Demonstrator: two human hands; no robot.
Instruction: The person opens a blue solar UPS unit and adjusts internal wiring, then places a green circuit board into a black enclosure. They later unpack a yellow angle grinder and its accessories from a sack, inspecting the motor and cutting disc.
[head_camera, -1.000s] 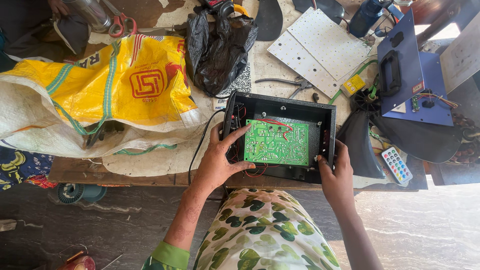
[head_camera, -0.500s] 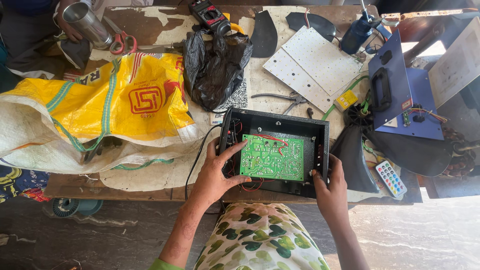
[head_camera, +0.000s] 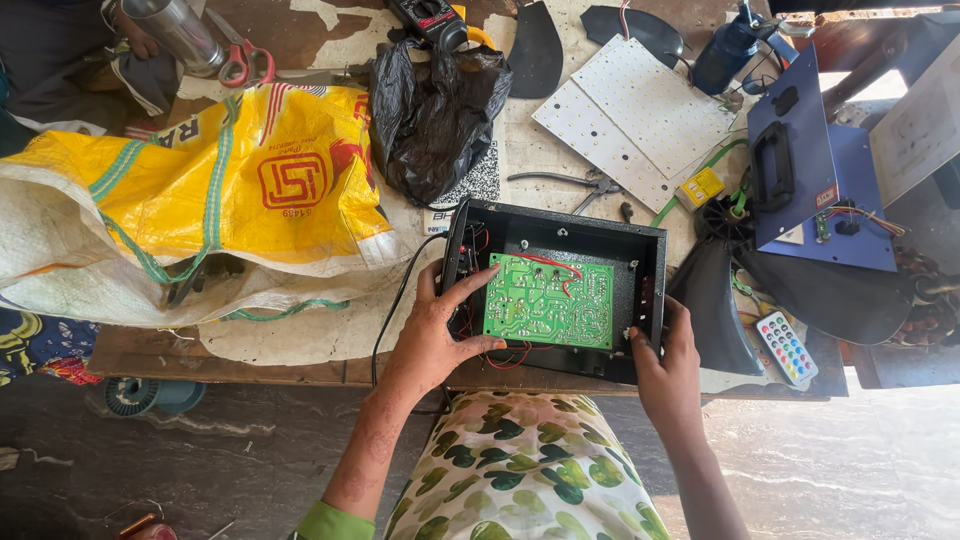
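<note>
An open black metal box (head_camera: 560, 232) lies at the near edge of a worn workbench (head_camera: 300, 340). A green circuit board (head_camera: 550, 300) with red wires sits inside it. My left hand (head_camera: 440, 330) rests on the box's left side, fingers spread and reaching onto the board's left edge. My right hand (head_camera: 665, 355) grips the box's near right corner, thumb over its rim. A black cable (head_camera: 392, 310) runs out of the box's left side.
A yellow and white woven sack (head_camera: 190, 200) covers the bench's left. A black plastic bag (head_camera: 435, 110), white perforated panels (head_camera: 635, 115), pliers (head_camera: 565, 182), red-handled scissors (head_camera: 245, 62), a blue panel (head_camera: 790, 150) and a small remote (head_camera: 785, 348) lie around the box.
The view has drifted slightly. My hands and the box keep almost the same places; my left fingers reach a little further onto the board.
</note>
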